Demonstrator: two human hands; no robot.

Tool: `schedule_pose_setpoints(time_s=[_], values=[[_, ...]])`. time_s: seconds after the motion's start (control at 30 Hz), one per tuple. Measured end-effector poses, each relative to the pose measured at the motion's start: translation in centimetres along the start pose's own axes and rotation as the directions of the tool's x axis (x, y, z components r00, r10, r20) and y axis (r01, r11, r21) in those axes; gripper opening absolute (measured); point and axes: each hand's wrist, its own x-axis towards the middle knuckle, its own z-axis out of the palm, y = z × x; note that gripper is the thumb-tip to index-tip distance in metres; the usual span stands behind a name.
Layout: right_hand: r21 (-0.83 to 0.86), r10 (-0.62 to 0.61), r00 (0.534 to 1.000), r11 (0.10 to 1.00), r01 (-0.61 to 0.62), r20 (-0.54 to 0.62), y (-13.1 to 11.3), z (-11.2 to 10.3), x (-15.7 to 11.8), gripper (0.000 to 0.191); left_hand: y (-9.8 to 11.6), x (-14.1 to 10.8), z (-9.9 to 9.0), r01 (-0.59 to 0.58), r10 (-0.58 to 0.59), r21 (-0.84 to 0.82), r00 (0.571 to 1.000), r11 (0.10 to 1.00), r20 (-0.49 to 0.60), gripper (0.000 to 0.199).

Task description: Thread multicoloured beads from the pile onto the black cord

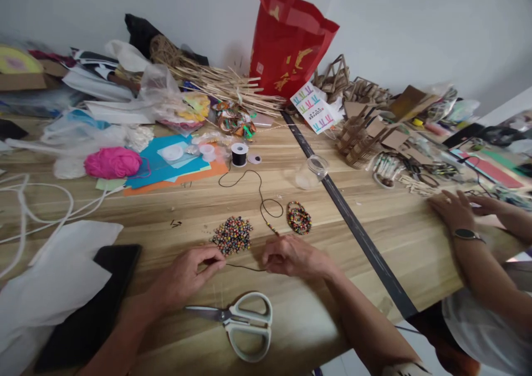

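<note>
Between my two hands a thin black cord (245,267) runs just above the wooden table. My left hand (195,270) pinches its end between thumb and forefinger, beside a pile of small colourful beads (233,235). My right hand (291,255) is closed on the same cord, with a few threaded beads (272,228) showing past its fingers. From there the cord loops back to a white-ended spool (239,155). A coiled beaded bracelet (298,218) lies just beyond my right hand. Scissors (249,323) with white handles rest near the table's front edge.
At the right, another person's hands (453,212) rest on the table. A black strip (357,234) crosses the tabletop. A clear plastic cup (317,166), pink yarn (113,162), a red bag (288,43) and craft materials stand farther back. A black tablet-like slab (120,265) lies left.
</note>
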Motion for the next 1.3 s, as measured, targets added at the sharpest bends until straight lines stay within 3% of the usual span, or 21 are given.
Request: schedule_pose_setpoints(time_s=[0.13,0.37,0.53,0.63,0.9,1.3], values=[[-0.182,0.086,0.991,0.981,-0.067,0.099,-1.1,-0.1,0.0,0.008,-0.4,-0.1,-0.2,0.042,-0.045,0.045,0.997,0.998,0.070,0.024],[-0.319,0.149,0.982,0.942,-0.107,0.112,-1.9,-0.2,-0.1,0.014,-1.0,-0.2,-0.3,0.037,-0.053,0.118,0.990,0.992,0.132,0.026],[-0.232,0.114,0.986,0.969,-0.084,0.120,-0.9,-0.8,-0.6,0.013,-1.4,-0.2,-0.4,0.037,-0.058,0.137,0.986,0.990,0.155,0.027],[-0.131,0.095,0.994,0.987,-0.088,0.046,0.2,-1.4,-1.0,0.013,-1.7,-0.3,-0.6,0.033,-0.058,0.158,0.985,0.987,0.161,0.028],[-0.146,0.168,0.983,0.973,-0.178,-0.078,1.9,-2.7,-1.8,0.010,-1.5,-0.5,-1.5,0.025,-0.045,0.132,0.988,0.991,0.150,0.027],[-0.108,0.112,0.994,0.988,-0.112,-0.004,1.4,-2.3,-1.6,0.014,-2.1,-0.7,-2.1,0.049,-0.068,0.141,0.989,0.989,0.133,0.025]])
